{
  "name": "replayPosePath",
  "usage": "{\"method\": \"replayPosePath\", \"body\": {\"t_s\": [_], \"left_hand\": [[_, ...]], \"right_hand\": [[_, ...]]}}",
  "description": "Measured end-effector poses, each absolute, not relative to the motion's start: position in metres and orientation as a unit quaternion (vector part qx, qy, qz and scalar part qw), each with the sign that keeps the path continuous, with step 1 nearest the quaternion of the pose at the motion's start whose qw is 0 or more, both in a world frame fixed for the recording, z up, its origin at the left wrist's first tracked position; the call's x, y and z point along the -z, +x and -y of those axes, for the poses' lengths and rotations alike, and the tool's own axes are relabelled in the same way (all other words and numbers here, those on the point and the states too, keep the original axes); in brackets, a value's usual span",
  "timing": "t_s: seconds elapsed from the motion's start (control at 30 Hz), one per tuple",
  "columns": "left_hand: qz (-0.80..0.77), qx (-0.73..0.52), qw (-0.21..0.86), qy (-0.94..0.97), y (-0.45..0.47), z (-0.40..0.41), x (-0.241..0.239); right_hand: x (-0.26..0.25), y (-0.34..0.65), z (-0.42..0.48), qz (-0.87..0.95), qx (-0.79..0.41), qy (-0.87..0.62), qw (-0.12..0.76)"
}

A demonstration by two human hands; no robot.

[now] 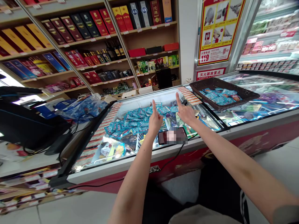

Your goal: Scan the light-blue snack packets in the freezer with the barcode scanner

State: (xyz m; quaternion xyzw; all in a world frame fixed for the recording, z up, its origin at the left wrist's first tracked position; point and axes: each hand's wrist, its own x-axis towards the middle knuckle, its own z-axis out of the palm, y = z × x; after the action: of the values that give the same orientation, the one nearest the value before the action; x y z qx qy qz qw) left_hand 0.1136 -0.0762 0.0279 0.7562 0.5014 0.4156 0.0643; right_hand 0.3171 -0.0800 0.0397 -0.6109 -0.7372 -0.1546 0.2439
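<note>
Both my arms reach out over a chest freezer with a sliding glass lid. My left hand hovers above the glass with its index finger pointing up and the other fingers curled, holding nothing. My right hand does the same a little to the right, index finger raised. Under the glass lie several blue snack packets and other frozen goods. A phone lies flat on the lid just below my hands, with a black cable running off it over the freezer's front edge.
A dark wicker basket of blue packets sits on the freezer to the right. A black checkout monitor and a blue plastic bag stand at the left. Shelves of boxed bottles fill the back wall, beside a red and yellow poster.
</note>
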Motion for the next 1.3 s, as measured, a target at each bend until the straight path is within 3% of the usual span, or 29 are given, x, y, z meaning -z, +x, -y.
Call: {"method": "replayPosePath", "body": {"t_s": [0.17,0.4,0.87,1.3], "left_hand": [[-0.538,-0.447,0.144,0.7,0.091,0.1,0.01],[-0.583,-0.332,0.204,0.712,0.092,0.124,0.05],[-0.621,-0.264,0.165,0.719,0.101,0.122,0.05],[-0.561,-0.356,0.236,0.709,0.093,0.13,0.053]], "right_hand": [[-0.005,0.333,0.093,0.728,0.053,-0.568,0.38],[0.058,0.343,0.092,0.698,-0.004,-0.542,0.468],[0.054,0.344,0.095,0.693,-0.056,-0.519,0.497],[0.05,0.343,0.101,0.73,-0.1,-0.509,0.446]]}}
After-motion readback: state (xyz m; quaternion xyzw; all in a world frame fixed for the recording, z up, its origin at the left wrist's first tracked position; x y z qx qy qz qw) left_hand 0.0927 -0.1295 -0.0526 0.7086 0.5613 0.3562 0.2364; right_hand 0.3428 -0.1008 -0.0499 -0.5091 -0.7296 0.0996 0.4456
